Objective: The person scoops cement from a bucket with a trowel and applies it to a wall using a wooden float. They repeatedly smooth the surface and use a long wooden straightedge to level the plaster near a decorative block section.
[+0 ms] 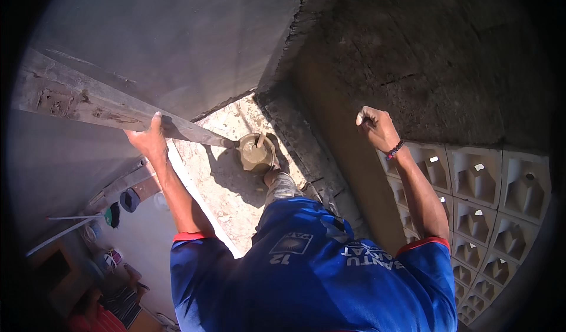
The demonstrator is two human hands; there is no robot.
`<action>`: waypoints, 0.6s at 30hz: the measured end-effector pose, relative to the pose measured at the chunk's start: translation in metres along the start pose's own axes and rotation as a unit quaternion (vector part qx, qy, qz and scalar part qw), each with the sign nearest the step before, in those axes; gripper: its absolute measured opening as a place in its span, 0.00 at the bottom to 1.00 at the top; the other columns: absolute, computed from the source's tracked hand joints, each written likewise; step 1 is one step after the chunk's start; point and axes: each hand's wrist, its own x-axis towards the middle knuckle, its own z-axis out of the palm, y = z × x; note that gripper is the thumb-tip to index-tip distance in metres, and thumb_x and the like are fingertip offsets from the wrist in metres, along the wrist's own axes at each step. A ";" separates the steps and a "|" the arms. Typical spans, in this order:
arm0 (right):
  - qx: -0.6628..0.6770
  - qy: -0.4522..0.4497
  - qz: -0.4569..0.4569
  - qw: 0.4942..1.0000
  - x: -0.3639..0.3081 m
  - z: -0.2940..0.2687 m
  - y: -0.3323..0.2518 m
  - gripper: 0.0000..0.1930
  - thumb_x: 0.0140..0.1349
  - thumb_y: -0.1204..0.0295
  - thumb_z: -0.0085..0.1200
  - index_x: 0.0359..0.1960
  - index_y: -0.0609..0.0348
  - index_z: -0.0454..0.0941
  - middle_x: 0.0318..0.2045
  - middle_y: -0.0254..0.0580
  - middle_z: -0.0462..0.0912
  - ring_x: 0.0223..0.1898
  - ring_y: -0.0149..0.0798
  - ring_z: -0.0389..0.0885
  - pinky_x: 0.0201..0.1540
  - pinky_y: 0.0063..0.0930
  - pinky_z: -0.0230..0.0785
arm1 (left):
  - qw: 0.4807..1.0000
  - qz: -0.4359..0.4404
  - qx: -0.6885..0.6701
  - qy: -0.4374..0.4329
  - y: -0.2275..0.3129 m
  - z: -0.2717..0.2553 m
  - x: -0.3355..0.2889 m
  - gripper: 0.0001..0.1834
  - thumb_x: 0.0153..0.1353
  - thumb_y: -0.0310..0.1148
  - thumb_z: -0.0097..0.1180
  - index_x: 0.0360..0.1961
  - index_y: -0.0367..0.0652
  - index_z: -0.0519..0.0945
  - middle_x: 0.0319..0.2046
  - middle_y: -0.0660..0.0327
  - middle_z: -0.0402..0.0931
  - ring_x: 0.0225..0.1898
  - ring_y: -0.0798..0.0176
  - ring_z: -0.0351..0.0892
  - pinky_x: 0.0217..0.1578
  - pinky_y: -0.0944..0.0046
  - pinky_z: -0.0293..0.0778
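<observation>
My left hand [150, 141] grips the lower edge of a long mortar-smeared wooden plank [88, 99]; the thumb is on the near face and the fingers are mostly hidden behind it. The plank slants from the upper left down toward a bucket [256, 166] of wet grey mortar on the floor. A short handle [260, 140] sticks up out of the mortar. Off to the right, my right hand [378, 130] is raised in front of the dark rough wall [407, 66], fingers curled closed. Whatever it may hold is hidden.
A smooth grey wall [171, 37] rises at the left. Pale patterned vent blocks [474, 176] stand at the right, above a ledge [303, 140]. At lower left are a green broom [112, 215] and a seated person in red [97, 320]. My foot is beside the bucket.
</observation>
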 end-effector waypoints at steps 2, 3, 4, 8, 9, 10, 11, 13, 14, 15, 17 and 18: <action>-0.063 -0.032 0.080 0.994 -0.056 0.028 0.080 0.12 0.42 0.84 0.42 0.30 0.65 0.74 0.22 0.51 0.76 0.28 0.44 0.79 0.33 0.34 0.69 | 1.000 -0.019 -0.016 0.006 -0.006 -0.008 0.000 0.36 0.46 0.18 0.61 0.59 0.29 0.62 0.52 0.48 0.69 0.49 0.56 0.73 0.52 0.60 0.68; -0.076 -0.037 0.075 0.994 -0.084 0.042 0.102 0.12 0.44 0.82 0.46 0.32 0.63 0.76 0.26 0.55 0.79 0.33 0.51 0.82 0.38 0.40 0.72 | 0.999 -0.029 -0.015 0.015 -0.017 -0.013 0.000 0.36 0.46 0.17 0.61 0.58 0.29 0.62 0.51 0.48 0.70 0.47 0.57 0.74 0.48 0.61 0.71; -0.126 -0.065 0.152 0.978 -0.117 0.066 0.144 0.12 0.46 0.80 0.47 0.34 0.63 0.77 0.29 0.57 0.80 0.36 0.54 0.82 0.41 0.42 0.73 | 0.999 -0.035 -0.017 0.019 -0.025 -0.015 0.000 0.36 0.45 0.17 0.62 0.58 0.29 0.63 0.50 0.49 0.70 0.45 0.58 0.75 0.45 0.62 0.74; -0.124 -0.086 0.366 0.918 -0.215 0.150 0.226 0.13 0.52 0.75 0.48 0.39 0.62 0.80 0.35 0.63 0.81 0.42 0.59 0.81 0.45 0.48 0.74 | 1.000 0.014 0.005 0.011 -0.056 -0.038 0.010 0.38 0.47 0.16 0.60 0.61 0.29 0.61 0.56 0.47 0.67 0.51 0.56 0.72 0.52 0.60 0.69; -0.117 -0.057 0.390 0.911 -0.251 0.176 0.267 0.13 0.53 0.76 0.46 0.39 0.62 0.80 0.34 0.62 0.82 0.40 0.57 0.82 0.43 0.47 0.75 | 1.000 0.013 -0.002 0.006 -0.066 -0.038 0.013 0.37 0.47 0.16 0.61 0.60 0.30 0.62 0.55 0.48 0.67 0.48 0.58 0.74 0.48 0.62 0.72; -0.114 -0.025 0.414 0.903 -0.287 0.196 0.305 0.14 0.53 0.77 0.45 0.39 0.62 0.81 0.32 0.62 0.82 0.37 0.56 0.83 0.40 0.46 0.77 | 1.000 0.024 0.004 0.010 -0.071 -0.030 0.011 0.36 0.47 0.16 0.61 0.60 0.29 0.62 0.55 0.48 0.68 0.49 0.58 0.74 0.49 0.61 0.73; -0.021 -0.011 0.449 0.893 -0.273 0.202 0.276 0.15 0.53 0.78 0.44 0.39 0.61 0.81 0.31 0.60 0.83 0.35 0.53 0.84 0.38 0.43 0.77 | 1.000 0.004 -0.004 0.024 -0.064 -0.043 0.019 0.36 0.47 0.16 0.62 0.59 0.28 0.62 0.53 0.47 0.69 0.48 0.57 0.75 0.48 0.60 0.74; 0.146 0.037 0.527 0.836 -0.260 0.186 0.204 0.17 0.53 0.80 0.41 0.39 0.60 0.81 0.28 0.56 0.84 0.30 0.48 0.86 0.32 0.38 0.78 | 1.000 0.004 0.020 0.016 -0.059 -0.052 0.030 0.36 0.48 0.19 0.63 0.59 0.28 0.63 0.52 0.47 0.71 0.46 0.57 0.76 0.47 0.58 0.76; 0.106 0.034 0.480 0.870 -0.271 0.190 0.210 0.19 0.53 0.83 0.37 0.40 0.59 0.81 0.26 0.49 0.84 0.25 0.40 0.86 0.27 0.32 0.78 | 0.999 0.001 0.037 0.006 -0.067 -0.049 0.035 0.36 0.48 0.21 0.64 0.58 0.27 0.63 0.51 0.47 0.71 0.45 0.57 0.76 0.46 0.58 0.77; 0.140 0.056 0.505 0.850 -0.276 0.194 0.214 0.18 0.52 0.82 0.38 0.40 0.60 0.81 0.24 0.48 0.83 0.25 0.40 0.85 0.26 0.31 0.77 | 0.999 -0.002 0.053 -0.003 -0.075 -0.047 0.037 0.36 0.48 0.24 0.66 0.58 0.27 0.63 0.50 0.46 0.72 0.44 0.57 0.77 0.44 0.58 0.78; 0.207 0.096 0.542 0.809 -0.278 0.200 0.218 0.17 0.51 0.82 0.39 0.40 0.63 0.80 0.22 0.45 0.82 0.24 0.39 0.84 0.24 0.31 0.76 | 0.996 -0.017 0.086 -0.009 -0.077 -0.049 0.034 0.44 0.48 0.31 0.69 0.61 0.24 0.58 0.56 0.41 0.66 0.50 0.52 0.73 0.51 0.56 0.73; 0.217 0.105 0.542 0.805 -0.275 0.199 0.215 0.17 0.51 0.82 0.40 0.40 0.62 0.79 0.22 0.45 0.81 0.24 0.38 0.84 0.24 0.30 0.76 | 0.992 0.001 0.122 0.011 -0.081 -0.052 0.034 0.46 0.48 0.32 0.69 0.62 0.24 0.56 0.57 0.40 0.65 0.51 0.51 0.73 0.52 0.55 0.71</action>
